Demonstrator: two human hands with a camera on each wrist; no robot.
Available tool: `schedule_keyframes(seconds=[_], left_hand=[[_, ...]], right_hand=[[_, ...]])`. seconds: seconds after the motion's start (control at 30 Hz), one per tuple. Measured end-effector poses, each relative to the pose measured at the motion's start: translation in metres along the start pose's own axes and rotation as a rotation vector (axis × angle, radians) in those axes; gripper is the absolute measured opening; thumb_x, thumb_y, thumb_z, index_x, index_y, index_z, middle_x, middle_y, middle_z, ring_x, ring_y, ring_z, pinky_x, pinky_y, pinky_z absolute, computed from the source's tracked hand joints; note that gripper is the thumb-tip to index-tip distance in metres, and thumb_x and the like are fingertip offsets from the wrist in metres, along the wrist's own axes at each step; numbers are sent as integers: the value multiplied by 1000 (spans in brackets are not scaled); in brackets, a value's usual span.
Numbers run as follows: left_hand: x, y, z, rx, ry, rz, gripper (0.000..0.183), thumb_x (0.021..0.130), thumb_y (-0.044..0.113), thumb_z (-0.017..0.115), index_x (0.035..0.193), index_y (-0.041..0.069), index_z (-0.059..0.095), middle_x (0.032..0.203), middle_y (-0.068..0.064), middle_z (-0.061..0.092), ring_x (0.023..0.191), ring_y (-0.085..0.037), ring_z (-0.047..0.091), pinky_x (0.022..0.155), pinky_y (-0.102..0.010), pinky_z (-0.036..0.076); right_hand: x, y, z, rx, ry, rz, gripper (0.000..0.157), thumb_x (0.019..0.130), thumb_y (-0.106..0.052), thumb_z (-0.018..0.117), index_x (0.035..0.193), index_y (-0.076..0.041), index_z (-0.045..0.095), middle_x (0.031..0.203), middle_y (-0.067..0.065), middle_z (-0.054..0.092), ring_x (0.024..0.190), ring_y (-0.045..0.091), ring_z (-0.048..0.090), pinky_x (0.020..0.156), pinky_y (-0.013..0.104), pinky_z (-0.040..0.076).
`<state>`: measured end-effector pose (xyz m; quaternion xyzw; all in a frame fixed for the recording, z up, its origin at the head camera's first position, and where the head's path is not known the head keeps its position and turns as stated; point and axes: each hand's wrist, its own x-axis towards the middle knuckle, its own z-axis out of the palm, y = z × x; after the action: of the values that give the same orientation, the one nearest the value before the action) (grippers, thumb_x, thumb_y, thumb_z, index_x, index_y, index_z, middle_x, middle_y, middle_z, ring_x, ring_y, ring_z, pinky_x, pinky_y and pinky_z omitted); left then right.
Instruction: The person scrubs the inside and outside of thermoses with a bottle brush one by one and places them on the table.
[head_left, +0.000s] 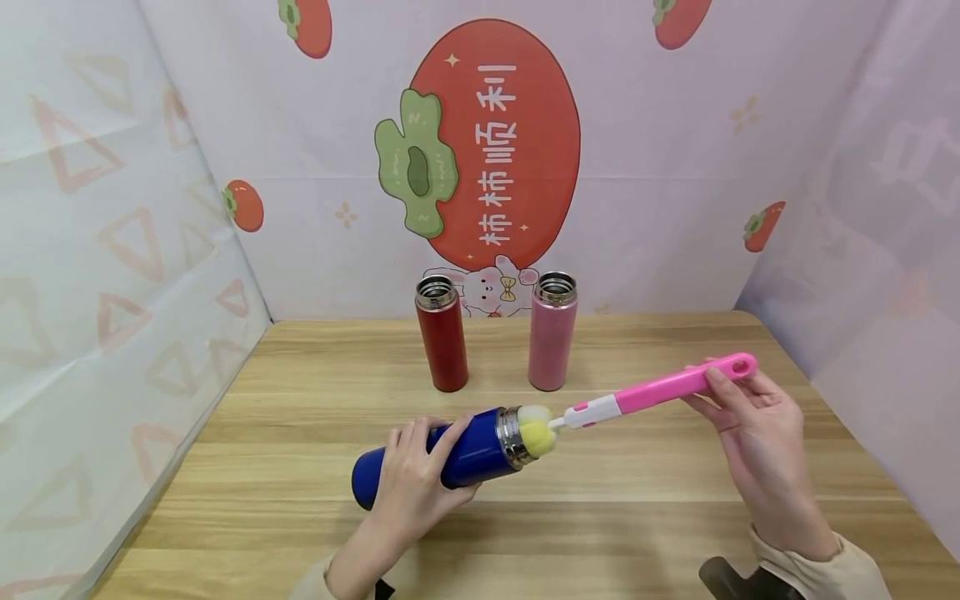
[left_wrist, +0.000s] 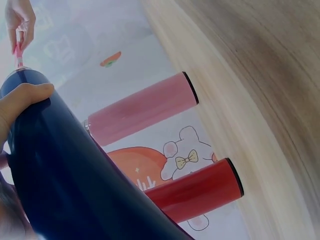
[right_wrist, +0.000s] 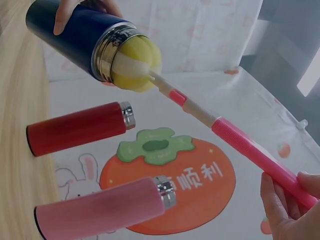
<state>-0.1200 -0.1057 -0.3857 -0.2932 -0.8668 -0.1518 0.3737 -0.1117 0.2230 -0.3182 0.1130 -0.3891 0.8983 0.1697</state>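
My left hand [head_left: 416,475] grips a dark blue thermos bottle [head_left: 476,450] round its body, tilted with the steel mouth up to the right. At that mouth sits the yellow and white sponge head [right_wrist: 137,62] of a bottle brush, partly inside; how deep it reaches is hidden. The brush's pink handle [head_left: 667,388] slopes up to the right, its end pinched between the thumb and fingers of my right hand [head_left: 765,442]. In the left wrist view the blue bottle [left_wrist: 75,165] fills the foreground, hiding the sponge.
Behind the hands, a red bottle [head_left: 444,342] and a pink bottle [head_left: 552,337] stand upright and uncapped on the wooden table [head_left: 300,400]. A printed cloth backdrop [head_left: 645,167] hangs behind the table, with cloth at both sides.
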Motion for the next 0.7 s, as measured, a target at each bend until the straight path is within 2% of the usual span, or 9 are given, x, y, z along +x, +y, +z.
schedule_keyframes(seconds=[0.33, 0.57, 0.7], left_hand=[[2, 5, -2, 2, 27, -1, 82, 43, 38, 83, 117, 17, 55, 88, -10, 55, 77, -25, 51, 65, -38, 37], [5, 8, -5, 8, 7, -21, 79, 45, 39, 82, 116, 17, 56, 88, -11, 55, 78, -25, 52, 65, -37, 37], [8, 10, -6, 9, 20, -11, 80, 44, 39, 83, 116, 17, 56, 87, -11, 55, 78, -25, 52, 65, -36, 37]], right_hand=[[-1, 5, 7, -39, 26, -44, 20, 84, 15, 44, 97, 10, 58, 85, 16, 64, 79, 22, 64, 72, 33, 50], [-4, 11, 12, -62, 45, -28, 20, 83, 14, 46, 98, 9, 59, 85, 15, 64, 79, 21, 64, 72, 33, 50], [-11, 20, 16, -93, 27, -25, 20, 83, 14, 46, 95, 7, 60, 84, 13, 65, 78, 20, 64, 72, 33, 49]])
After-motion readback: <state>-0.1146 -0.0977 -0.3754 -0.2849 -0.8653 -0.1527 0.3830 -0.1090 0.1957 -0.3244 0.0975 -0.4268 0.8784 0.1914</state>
